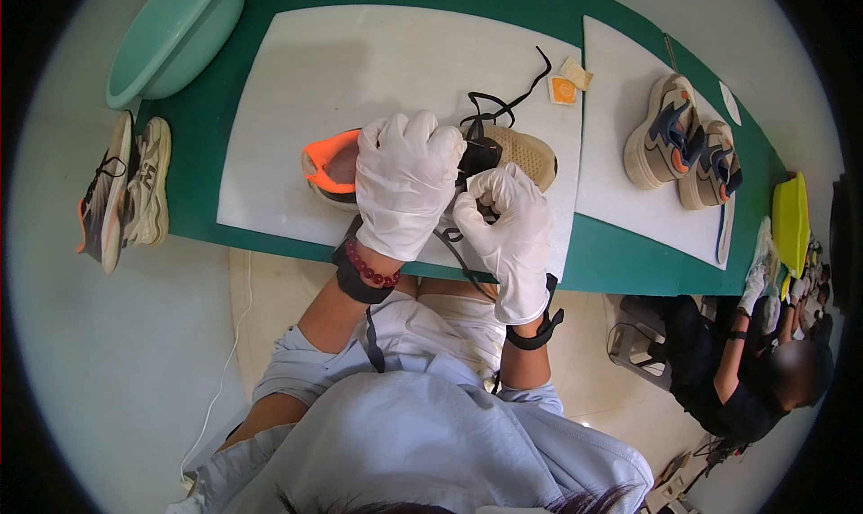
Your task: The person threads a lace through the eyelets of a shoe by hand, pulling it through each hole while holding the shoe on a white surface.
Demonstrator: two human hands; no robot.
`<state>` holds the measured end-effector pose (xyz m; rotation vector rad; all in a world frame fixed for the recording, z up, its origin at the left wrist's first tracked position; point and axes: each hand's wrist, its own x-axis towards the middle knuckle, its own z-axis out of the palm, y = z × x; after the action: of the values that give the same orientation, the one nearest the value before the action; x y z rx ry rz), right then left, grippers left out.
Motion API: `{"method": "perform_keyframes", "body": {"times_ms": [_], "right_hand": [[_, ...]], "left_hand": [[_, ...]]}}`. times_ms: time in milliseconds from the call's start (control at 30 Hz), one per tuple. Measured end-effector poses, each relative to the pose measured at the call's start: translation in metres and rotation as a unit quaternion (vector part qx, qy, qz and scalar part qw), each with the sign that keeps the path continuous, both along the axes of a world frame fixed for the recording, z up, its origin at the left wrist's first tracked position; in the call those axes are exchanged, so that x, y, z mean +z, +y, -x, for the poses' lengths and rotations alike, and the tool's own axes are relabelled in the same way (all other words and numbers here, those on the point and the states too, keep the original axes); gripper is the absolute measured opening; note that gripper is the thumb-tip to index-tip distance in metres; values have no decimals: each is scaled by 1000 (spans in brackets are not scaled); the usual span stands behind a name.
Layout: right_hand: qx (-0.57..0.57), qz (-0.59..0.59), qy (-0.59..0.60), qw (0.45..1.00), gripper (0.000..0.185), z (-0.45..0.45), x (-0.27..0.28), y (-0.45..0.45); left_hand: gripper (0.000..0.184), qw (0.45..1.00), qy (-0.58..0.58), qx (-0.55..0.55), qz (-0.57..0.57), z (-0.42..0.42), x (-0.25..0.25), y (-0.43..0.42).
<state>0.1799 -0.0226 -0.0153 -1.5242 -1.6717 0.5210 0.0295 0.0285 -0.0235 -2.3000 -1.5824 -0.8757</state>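
A sneaker with a beige mesh toe and an orange-lined heel lies on a white mat, toe to the right. Over its middle, my white-gloved left hand is closed with fingers curled; what they grip is hidden. Close to the black tongue, my gloved right hand is closed in a pinch at the black shoelace. One lace end loops beyond the shoe onto the mat; another strand hangs toward me between my hands.
A green basin and a pair of running shoes stand at left. Small sachets lie beyond the toe. Another pair of sneakers rests on the right-hand mat. A co-worker sits at far right near a yellow basin.
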Motion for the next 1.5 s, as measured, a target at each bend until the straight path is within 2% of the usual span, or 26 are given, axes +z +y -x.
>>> {"method": "perform_keyframes", "body": {"times_ms": [133,233,333,533,1233,1333,1500], "right_hand": [[0,58,29,998,14,0,4,-2],[-81,66,194,975,15,7,-9,0],[-72,63,103,990,21,10,3,3],[-96,56,33,993,20,16,1,7],[-75,41,38,996,11,11,1,1],[-64,13,52,997,10,10,-5,1],[-30,33,37,998,10,5,2,-2]], "left_hand": [[13,1000,0,-1,0,0,1,-1],[14,1000,-7,-10,-6,0,3,-1],[14,1000,-18,-13,-13,1,1,-1],[14,1000,-12,-11,-3,0,1,-1],[12,1000,-23,-7,5,1,0,0],[12,1000,-25,-6,7,1,1,0],[13,1000,-23,-2,9,1,1,-1]]}}
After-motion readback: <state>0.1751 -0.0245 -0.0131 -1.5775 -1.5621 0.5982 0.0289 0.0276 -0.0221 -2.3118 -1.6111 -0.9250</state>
